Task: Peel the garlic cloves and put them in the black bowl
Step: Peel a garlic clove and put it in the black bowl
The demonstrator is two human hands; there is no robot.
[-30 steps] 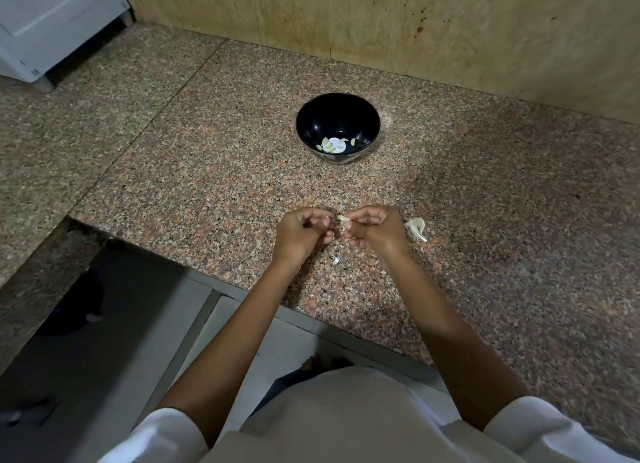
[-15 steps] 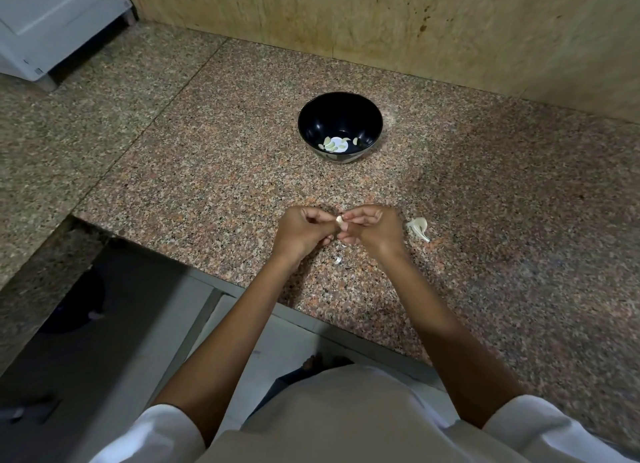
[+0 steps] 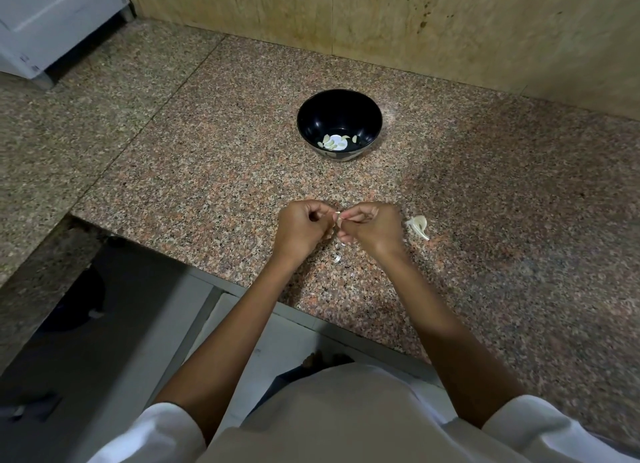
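Granite counter [image 3: 207,185] below, and working just above its near edge: pinching one small garlic clove [image 3: 337,219] between the left hand [image 3: 303,228] and the right hand [image 3: 370,227], both curled tight around it. Seemingly being partway through stripping the skin, judging by the pale sliver showing in the gap and the papery scrap [image 3: 337,258] lying on the stone directly beneath. Too small and too covered for judging the amount of skin remaining.

Probably best going about it by bracing the clove firmly with the left fingertips [image 3: 327,232], catching the loose edge of skin under a right nail, and pulling along the clove's length rather than across it. Squeezing only gently, guarding against a slick bare clove shooting out of a hard pinch. Working low over the stone, letting any dropped clove land there rather than over the edge close behind the hands.

Lying almost wholly buried between the fingertips of both hands, touching both, only a pale tip peeking out on the far side. Sitting well apart from the black bowl [image 3: 346,109], straight ahead near the wall [image 3: 415,29] and already holding several peeled cloves [image 3: 332,143]. Waiting just beside the right hand: another garlic piece [image 3: 419,226], apparently unpeeled.
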